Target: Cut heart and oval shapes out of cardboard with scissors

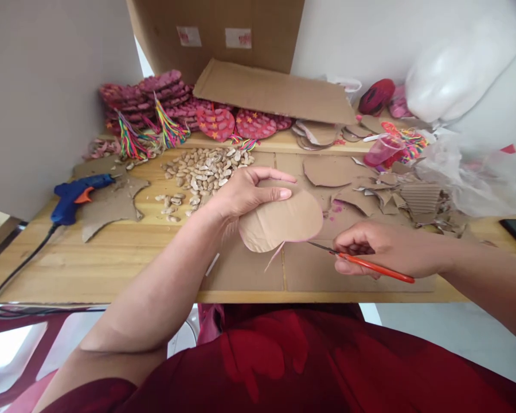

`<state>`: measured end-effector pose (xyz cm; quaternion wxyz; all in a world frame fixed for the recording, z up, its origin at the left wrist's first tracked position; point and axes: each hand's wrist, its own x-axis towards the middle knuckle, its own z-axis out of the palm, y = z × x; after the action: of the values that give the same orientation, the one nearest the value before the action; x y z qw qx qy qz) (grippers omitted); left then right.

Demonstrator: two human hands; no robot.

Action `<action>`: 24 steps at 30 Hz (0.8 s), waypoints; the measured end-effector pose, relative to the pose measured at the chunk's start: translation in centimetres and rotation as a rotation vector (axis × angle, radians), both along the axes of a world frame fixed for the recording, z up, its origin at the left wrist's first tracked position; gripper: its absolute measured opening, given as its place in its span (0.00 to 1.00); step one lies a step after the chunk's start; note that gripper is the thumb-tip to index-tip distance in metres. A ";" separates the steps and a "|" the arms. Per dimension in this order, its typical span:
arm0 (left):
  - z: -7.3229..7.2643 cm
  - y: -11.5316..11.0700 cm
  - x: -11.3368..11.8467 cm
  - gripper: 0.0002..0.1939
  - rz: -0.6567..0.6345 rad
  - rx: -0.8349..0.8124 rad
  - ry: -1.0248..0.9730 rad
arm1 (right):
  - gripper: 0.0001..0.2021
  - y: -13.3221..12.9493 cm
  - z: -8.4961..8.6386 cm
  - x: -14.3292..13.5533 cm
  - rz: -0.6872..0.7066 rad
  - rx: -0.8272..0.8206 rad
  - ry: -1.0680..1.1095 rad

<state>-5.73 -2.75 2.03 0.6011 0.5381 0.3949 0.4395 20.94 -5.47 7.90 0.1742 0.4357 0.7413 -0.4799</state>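
Observation:
My left hand pinches a rounded cardboard cutout by its upper left part, thumb on top. The cutout has a notch in its lower edge and a thin pink line along part of the rim. From that notch hangs a narrow cardboard strip. My right hand is closed around a pair of scissors with orange handles. The dark blades point left and lie close to the cutout's lower right edge; whether they touch it I cannot tell.
A blue glue gun with a black cord lies at left. Peanut shells are heaped behind my left hand. Cardboard scraps and a plastic bag crowd the right. Decorated red pieces are stacked at the back beside a cardboard sheet.

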 end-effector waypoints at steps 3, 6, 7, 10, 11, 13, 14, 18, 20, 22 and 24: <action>0.2 0.0 -0.1 0.20 -0.016 0.023 0.063 | 0.21 -0.2 -0.3 -0.7 0.012 -0.045 0.008; 0.2 0.1 -0.3 0.21 -0.026 0.030 0.105 | 0.20 -0.5 -0.6 -1.1 0.020 -0.080 0.020; 0.2 0.2 -0.3 0.21 -0.038 0.031 0.116 | 0.20 -0.6 -0.7 -1.3 0.011 -0.090 0.017; 0.1 0.2 -0.4 0.20 -0.075 0.046 0.150 | 0.21 -0.9 -0.9 -1.6 -0.031 -0.095 0.010; 0.1 0.2 -0.4 0.19 -0.082 0.052 0.154 | 0.21 -1.0 -1.0 -1.7 -0.039 -0.093 0.013; 0.1 0.2 -0.4 0.17 -0.089 0.055 0.146 | 0.21 -1.2 -1.1 -1.9 -0.041 -0.092 0.019; 0.0 0.2 -0.4 0.17 -0.091 0.053 0.136 | 0.21 -1.2 -1.2 -1.9 -0.040 -0.094 0.020; -0.1 0.3 -0.4 0.17 -0.110 0.047 0.120 | 0.21 -1.4 -1.4 -2.1 -0.027 -0.078 0.015; -0.2 0.3 -0.3 0.16 -0.109 0.054 0.123 | 0.21 -1.5 -1.5 -2.0 -0.023 -0.061 0.013; -0.3 0.3 -0.3 0.17 -0.098 0.057 0.124 | 0.21 -1.5 -1.5 -1.9 -0.021 -0.053 0.007; -0.4 0.3 -0.3 0.17 -0.091 0.058 0.122 | 0.20 -1.6 -1.5 -1.9 -0.015 -0.044 0.002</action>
<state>-6.06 -2.41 1.66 0.5796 0.5984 0.3928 0.3894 19.06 -7.04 6.36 0.1795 0.4367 0.7274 -0.4980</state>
